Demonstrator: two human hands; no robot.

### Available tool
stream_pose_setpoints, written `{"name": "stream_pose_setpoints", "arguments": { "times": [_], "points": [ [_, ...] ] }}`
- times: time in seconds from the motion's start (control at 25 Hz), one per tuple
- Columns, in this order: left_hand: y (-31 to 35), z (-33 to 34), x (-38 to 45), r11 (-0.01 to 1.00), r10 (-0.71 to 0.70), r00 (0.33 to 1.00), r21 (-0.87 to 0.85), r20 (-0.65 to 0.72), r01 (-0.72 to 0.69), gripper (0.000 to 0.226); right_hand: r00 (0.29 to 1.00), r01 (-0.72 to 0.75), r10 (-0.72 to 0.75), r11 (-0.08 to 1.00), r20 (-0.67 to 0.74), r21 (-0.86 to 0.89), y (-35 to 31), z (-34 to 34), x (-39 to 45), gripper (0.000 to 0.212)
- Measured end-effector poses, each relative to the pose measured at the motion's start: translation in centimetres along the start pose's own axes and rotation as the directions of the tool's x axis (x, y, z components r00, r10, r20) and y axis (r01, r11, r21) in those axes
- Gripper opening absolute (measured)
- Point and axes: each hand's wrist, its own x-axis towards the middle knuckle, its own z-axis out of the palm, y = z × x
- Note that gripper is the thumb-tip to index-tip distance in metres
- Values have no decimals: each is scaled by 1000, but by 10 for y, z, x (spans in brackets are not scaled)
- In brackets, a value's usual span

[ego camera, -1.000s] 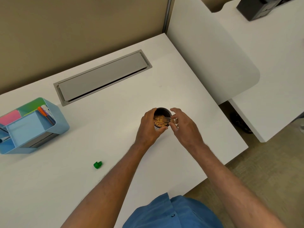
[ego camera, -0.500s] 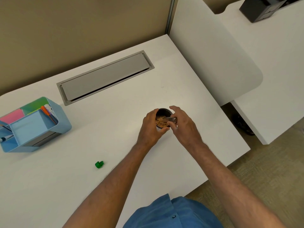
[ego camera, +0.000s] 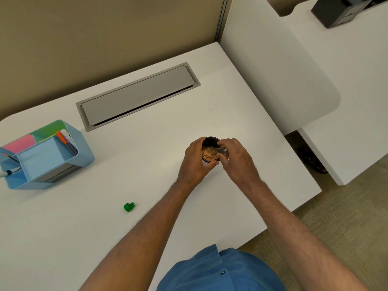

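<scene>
A small black round cup stands on the white desk, filled with tan, shaving-like bits. My left hand grips the cup from its left side, fingers curled round the wall. My right hand pinches a small silvery metal piece over the cup's right rim. What the piece is stays unclear; fingers hide most of it.
A light blue desk organiser with pens and coloured notes sits at the left. A small green plastic piece lies near the front. A grey cable hatch is set in the desk's back. The desk's right edge drops to carpet.
My right hand has shifted the metal piece slightly inward over the cup. The left hand keeps its hold; the view has drifted a little.
</scene>
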Motion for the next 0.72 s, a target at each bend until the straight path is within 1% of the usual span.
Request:
{"name": "stream_pose_setpoints", "arguments": {
  "times": [0.12, 0.2, 0.28, 0.36, 0.44, 0.56, 0.64, 0.72],
  "points": [
    [3, -2, 0, 1000, 1, 1000, 4, 3, -1, 74, 999, -46, 48, 996, -23, 76, -2, -1, -3, 35],
    [2, -3, 0, 999, -25, 999, 41, 26, 24, 83, 989, -132, 142, 970, -37, 202, -5, -2, -6, 33],
    [2, -11, -7, 993, -94, 994, 83, 60, 88, 98, 970, -219, 244, 907, -24, 359, -11, -2, -11, 31],
    [-2, -21, -13, 987, -130, 989, 109, 75, 122, 103, 942, -301, 334, 808, 26, 506, -12, 0, -15, 33],
    [-14, -34, -25, 979, -145, 988, 152, 57, 135, 97, 914, -365, 390, 670, 112, 647, -16, 3, -21, 36],
    [-48, -60, -53, 966, -166, 986, 195, -33, 169, 71, 888, -414, 399, 471, 231, 779, -26, 10, -32, 36],
    [-74, -78, -75, 936, -216, 971, 261, -106, 237, 56, 885, -416, 370, 362, 281, 834, -34, 16, -39, 36],
    [-96, -94, -99, 867, -306, 936, 356, -173, 349, 50, 884, -416, 346, 273, 315, 867, -43, 23, -45, 38]
  ]
}}
